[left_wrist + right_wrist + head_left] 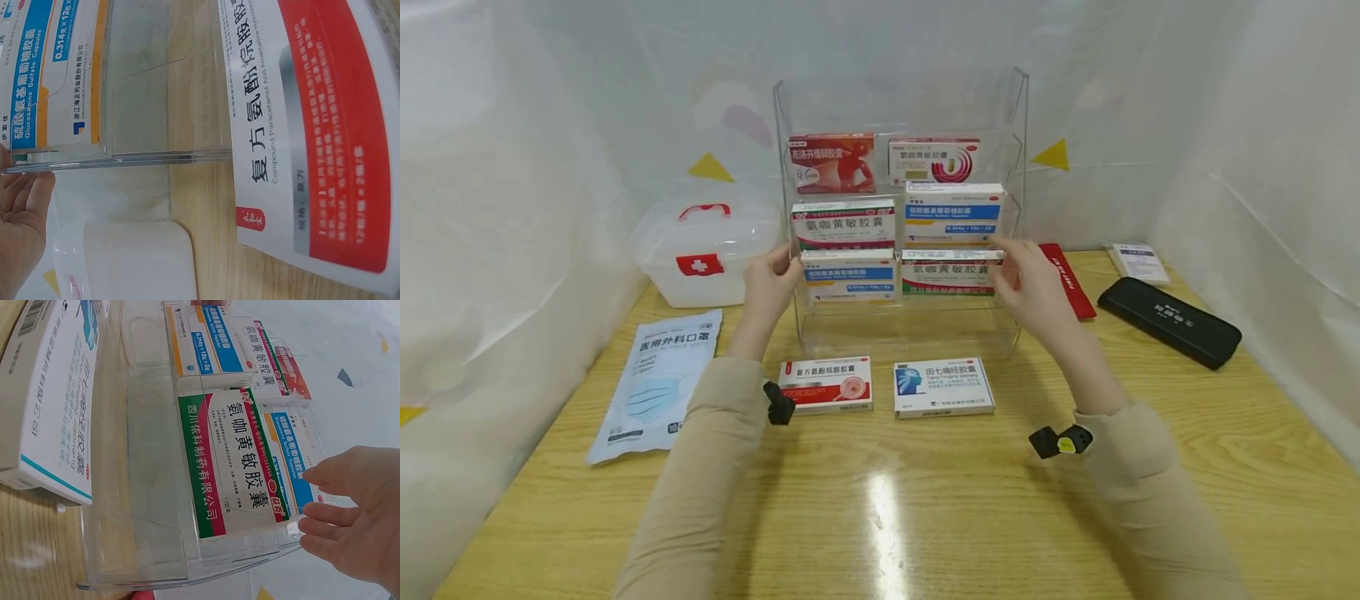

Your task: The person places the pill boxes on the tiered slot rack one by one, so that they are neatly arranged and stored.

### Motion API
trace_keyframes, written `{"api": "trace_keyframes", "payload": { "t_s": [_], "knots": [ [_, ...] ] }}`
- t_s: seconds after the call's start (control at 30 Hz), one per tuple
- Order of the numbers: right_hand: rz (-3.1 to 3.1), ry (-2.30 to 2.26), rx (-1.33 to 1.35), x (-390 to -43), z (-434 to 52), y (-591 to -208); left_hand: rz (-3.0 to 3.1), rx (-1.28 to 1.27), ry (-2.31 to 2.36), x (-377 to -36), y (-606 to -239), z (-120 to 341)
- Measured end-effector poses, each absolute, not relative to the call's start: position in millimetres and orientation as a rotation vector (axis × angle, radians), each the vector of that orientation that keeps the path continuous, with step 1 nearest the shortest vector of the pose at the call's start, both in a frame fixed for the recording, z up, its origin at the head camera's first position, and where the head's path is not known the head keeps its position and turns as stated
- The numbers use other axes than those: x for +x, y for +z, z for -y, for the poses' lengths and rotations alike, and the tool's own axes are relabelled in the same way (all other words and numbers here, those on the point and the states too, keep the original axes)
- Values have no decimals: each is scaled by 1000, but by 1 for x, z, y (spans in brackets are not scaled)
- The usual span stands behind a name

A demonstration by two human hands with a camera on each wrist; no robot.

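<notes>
The clear rack (901,325) is steadied at both sides by the left hand (769,286) and right hand (1035,287), fingers relaxed, nothing gripped.

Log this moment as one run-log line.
left hand touches left side of clear acrylic rack | right hand touches right side | six medicine boxes shelved | red-white box, blue-white box on table

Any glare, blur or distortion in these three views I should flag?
Head view: bright glare streak on the wooden table, edges bowed by a wide lens, box print readable. Left wrist view: red-and-white box sharp, left hand cropped at the edge, white case washed out. Right wrist view: clear acrylic rack sharp with faint reflections, right hand slightly soft.
</notes>
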State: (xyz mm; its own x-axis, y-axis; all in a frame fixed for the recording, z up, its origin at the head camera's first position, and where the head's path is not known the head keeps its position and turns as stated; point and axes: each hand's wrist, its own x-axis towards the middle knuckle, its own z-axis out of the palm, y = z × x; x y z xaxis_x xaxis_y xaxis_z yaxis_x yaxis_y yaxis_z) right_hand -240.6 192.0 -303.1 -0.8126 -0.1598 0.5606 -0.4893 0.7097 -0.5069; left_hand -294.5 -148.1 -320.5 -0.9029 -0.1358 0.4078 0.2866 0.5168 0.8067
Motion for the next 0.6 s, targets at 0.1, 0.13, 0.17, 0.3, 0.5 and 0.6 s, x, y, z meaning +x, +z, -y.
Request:
{"api": "trace_keyframes", "payload": {
  "t_s": [0.1, 0.13, 0.17, 0.3, 0.5, 0.6],
  "knots": [
    [2397, 943, 507, -235, -192, -305, 2341, -116, -1360, -295, -320, 148],
    [2393, 958, 511, -233, -192, -305, 2342, -117, -1360, -295, -320, 148],
    [2394, 975, 512, -232, -193, -306, 2341, -117, -1360, -295, -320, 148],
    [2430, 1046, 518, -227, -194, -308, 2341, -123, -1360, -294, -320, 148],
    [2496, 1145, 513, -219, -197, -312, 2345, -125, -1367, -292, -319, 148],
    [2505, 1199, 531, -216, -199, -314, 2341, -124, -1366, -292, -319, 148]
  ]
}}
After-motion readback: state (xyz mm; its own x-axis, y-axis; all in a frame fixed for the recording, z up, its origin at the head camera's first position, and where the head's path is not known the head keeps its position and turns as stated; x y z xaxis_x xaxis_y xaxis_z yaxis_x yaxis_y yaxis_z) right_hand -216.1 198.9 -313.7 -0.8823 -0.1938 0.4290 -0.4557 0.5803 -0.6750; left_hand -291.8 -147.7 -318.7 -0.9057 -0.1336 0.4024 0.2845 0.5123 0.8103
